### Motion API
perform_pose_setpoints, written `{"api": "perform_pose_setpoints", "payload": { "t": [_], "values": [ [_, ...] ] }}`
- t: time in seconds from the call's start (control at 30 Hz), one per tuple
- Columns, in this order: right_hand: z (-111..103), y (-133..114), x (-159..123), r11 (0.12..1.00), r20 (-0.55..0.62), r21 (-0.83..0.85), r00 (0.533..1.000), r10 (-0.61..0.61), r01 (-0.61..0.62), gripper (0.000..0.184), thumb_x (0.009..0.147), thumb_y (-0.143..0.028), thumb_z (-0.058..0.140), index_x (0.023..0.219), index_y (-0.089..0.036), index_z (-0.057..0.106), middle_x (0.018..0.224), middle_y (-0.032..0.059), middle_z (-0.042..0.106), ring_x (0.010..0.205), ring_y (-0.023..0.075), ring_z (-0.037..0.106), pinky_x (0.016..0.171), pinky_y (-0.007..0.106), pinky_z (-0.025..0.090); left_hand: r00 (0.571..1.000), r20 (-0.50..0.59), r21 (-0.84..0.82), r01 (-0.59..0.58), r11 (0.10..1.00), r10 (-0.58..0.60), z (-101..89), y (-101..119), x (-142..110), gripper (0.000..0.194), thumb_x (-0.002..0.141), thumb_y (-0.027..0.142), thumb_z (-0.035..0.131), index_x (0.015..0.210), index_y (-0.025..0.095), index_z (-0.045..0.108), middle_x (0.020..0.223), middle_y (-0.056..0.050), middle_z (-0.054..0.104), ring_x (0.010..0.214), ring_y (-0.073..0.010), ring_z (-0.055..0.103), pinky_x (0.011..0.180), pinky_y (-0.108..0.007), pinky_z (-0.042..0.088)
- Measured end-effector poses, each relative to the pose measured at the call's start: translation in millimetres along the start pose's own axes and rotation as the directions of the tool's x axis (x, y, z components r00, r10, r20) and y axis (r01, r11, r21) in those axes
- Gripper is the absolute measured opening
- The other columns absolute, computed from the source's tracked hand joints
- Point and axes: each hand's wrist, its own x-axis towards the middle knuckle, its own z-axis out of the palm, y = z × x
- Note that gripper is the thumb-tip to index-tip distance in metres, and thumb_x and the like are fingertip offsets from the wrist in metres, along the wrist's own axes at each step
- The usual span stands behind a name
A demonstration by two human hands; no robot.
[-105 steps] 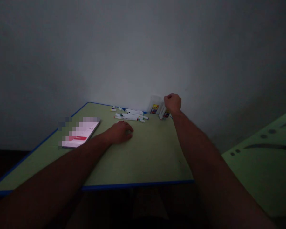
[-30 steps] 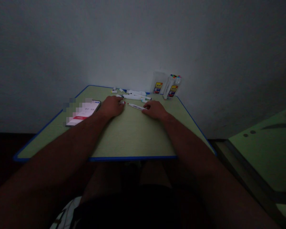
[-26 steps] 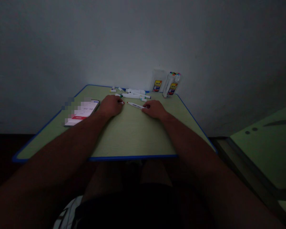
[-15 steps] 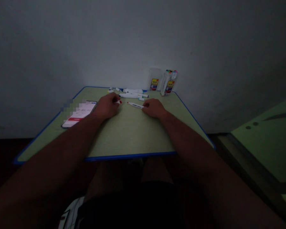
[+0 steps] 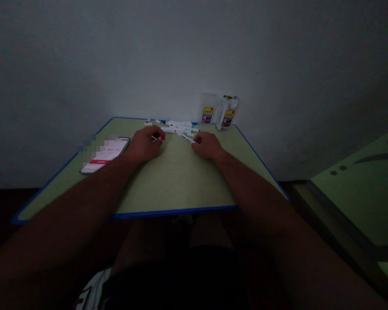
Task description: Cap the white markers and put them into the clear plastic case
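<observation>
My left hand (image 5: pixel 144 143) rests on the green table (image 5: pixel 177 181) with its fingers curled round a small red marker cap (image 5: pixel 162 137). My right hand (image 5: pixel 208 145) lies to its right, fingers closed on the near end of a white marker (image 5: pixel 186 137) that points toward the back left. Between and behind the hands lies a loose pile of several white markers (image 5: pixel 177 126).
A lit phone (image 5: pixel 105 154) lies at the table's left side. Two clear marker cases (image 5: pixel 218 113) stand against the grey wall at the back right, one holding coloured markers. A second green table (image 5: pixel 358 189) is at the right. My legs are below the near edge.
Earlier my right hand was up at the marker cases. Since then it came down onto a white marker and swung its tip toward the pile; my left hand drew the red cap away.
</observation>
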Motion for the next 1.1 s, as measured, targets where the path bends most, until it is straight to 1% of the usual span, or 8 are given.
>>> {"api": "perform_pose_setpoints", "payload": {
  "t": [0.07, 0.23, 0.37, 0.57, 0.67, 0.77, 0.93, 1.1],
  "values": [
    [0.8, 0.4, 0.5, 1.0, -0.007, 0.008, 1.0, 0.0, 0.0, 0.013, 0.081, -0.024, 0.066, 0.09, -0.017, 0.073, 0.095, 0.0065, 0.072, 0.085, 0.0187, 0.062, 0.08, 0.03, 0.047, 1.0, -0.002, -0.007, 0.002, 1.0, -0.002, 0.3, -0.5, 0.1, 0.023, 0.079, 0.023, 0.059, 0.099, 0.019, 0.069, 0.101, -0.007, 0.072, 0.089, -0.0202, 0.063, 0.087, -0.036, 0.051],
    [3.1, 3.4, 2.5, 1.0, -0.009, 0.03, 1.0, -0.008, 0.008, 0.013, 0.08, -0.025, 0.068, 0.088, -0.017, 0.072, 0.093, 0.0055, 0.072, 0.084, 0.0176, 0.062, 0.079, 0.029, 0.046, 0.999, 0.004, -0.062, -0.049, 0.997, 0.049, -0.4, 2.1, -2.2, 0.024, 0.077, 0.023, 0.06, 0.098, 0.017, 0.07, 0.099, -0.008, 0.072, 0.087, -0.0217, 0.063, 0.085, -0.038, 0.05],
    [3.7, 5.1, 3.2, 0.999, -0.014, 0.054, 1.0, 0.001, 0.0, 0.013, 0.08, -0.025, 0.068, 0.088, -0.016, 0.072, 0.093, 0.0057, 0.072, 0.084, 0.0174, 0.062, 0.078, 0.029, 0.046, 0.999, 0.037, -0.076, -0.031, 0.997, 0.034, -2.8, 7.0, -3.7, 0.027, 0.079, 0.022, 0.057, 0.103, 0.018, 0.07, 0.097, -0.008, 0.072, 0.085, -0.0215, 0.061, 0.085, -0.038, 0.049],
    [0.8, 2.4, 1.4, 0.997, -0.007, 0.074, 1.0, 0.02, -0.019, 0.011, 0.08, -0.025, 0.068, 0.086, -0.016, 0.072, 0.093, 0.0054, 0.072, 0.083, 0.0168, 0.063, 0.077, 0.028, 0.047, 0.995, 0.094, -0.103, -0.006, 0.995, 0.015, 0.5, 7.7, -1.2, 0.03, 0.079, 0.02, 0.056, 0.104, 0.018, 0.074, 0.104, -0.008, 0.07, 0.091, -0.0222, 0.06, 0.088, -0.037, 0.047],
    [-0.2, 1.4, 0.9, 0.996, -0.004, 0.083, 1.0, 0.029, -0.029, 0.011, 0.08, -0.024, 0.069, 0.086, -0.016, 0.072, 0.093, 0.0055, 0.072, 0.083, 0.0168, 0.063, 0.078, 0.028, 0.047, 0.994, 0.111, -0.116, -0.01, 0.993, 0.023, 1.9, 7.7, -1.2, 0.032, 0.081, 0.02, 0.056, 0.108, 0.018, 0.073, 0.097, -0.006, 0.07, 0.083, -0.02, 0.059, 0.083, -0.035, 0.047],
    [-0.4, 1.3, 1.4, 0.994, -0.009, 0.107, 0.999, 0.033, -0.032, 0.011, 0.079, -0.024, 0.07, 0.086, -0.016, 0.072, 0.093, 0.0056, 0.072, 0.084, 0.0169, 0.063, 0.08, 0.029, 0.048, 0.992, 0.12, -0.138, -0.009, 0.99, 0.026, 1.6, 7.8, -1.6, 0.028, 0.081, 0.021, 0.056, 0.103, 0.018, 0.073, 0.087, -0.005, 0.069, 0.076, -0.0181, 0.057, 0.076, -0.032, 0.046],
    [-1.0, 2.2, 2.6, 0.973, 0.023, 0.217, 0.997, 0.073, -0.076, 0.011, 0.078, -0.023, 0.072, 0.085, -0.015, 0.072, 0.089, 0.0059, 0.072, 0.08, 0.0158, 0.064, 0.078, 0.028, 0.049, 0.986, 0.163, -0.175, 0.065, 0.982, -0.036, 2.2, 5.2, -0.2, 0.023, 0.08, 0.022, 0.057, 0.094, 0.018, 0.074, 0.07, -0.002, 0.064, 0.063, -0.0158, 0.052, 0.061, -0.029, 0.041],
    [-2.9, 4.5, 1.9, 0.88, 0.125, 0.435, 0.98, 0.152, -0.192, 0.028, 0.077, -0.022, 0.076, 0.104, -0.015, 0.07, 0.078, 0.0035, 0.07, 0.065, 0.0119, 0.061, 0.065, 0.024, 0.047, 0.972, 0.207, -0.249, 0.165, 0.954, -0.114, 2.2, 6.5, 0.3, 0.024, 0.076, 0.021, 0.059, 0.094, 0.017, 0.075, 0.062, -0.003, 0.062, 0.057, -0.0155, 0.053, 0.055, -0.028, 0.039]
  ]
}}
